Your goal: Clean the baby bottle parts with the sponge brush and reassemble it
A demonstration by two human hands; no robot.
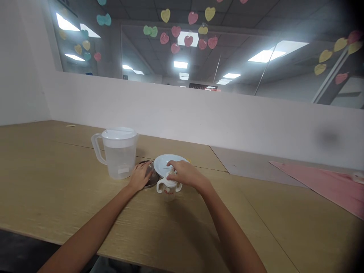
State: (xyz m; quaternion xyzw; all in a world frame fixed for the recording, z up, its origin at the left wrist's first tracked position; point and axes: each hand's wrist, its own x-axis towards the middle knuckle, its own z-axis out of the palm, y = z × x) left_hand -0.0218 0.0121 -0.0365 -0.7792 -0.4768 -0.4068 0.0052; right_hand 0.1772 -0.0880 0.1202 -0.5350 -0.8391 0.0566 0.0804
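A small white two-handled cup (167,188) with a lid stands on the wooden table (57,182). My right hand (184,175) rests over its top, fingers curled round the lid. My left hand (140,176) lies with its fingers bent on a round metal dish (151,181) just left of the cup. A white plate (166,163) sits right behind the cup, partly hidden by my right hand. A clear plastic jug (118,152) with a white lid and some water in it stands to the left of my left hand.
A low white partition wall (199,113) runs along the far edge of the table. A pink cloth (327,184) lies on the table at the right. The near table edge is at the lower left.
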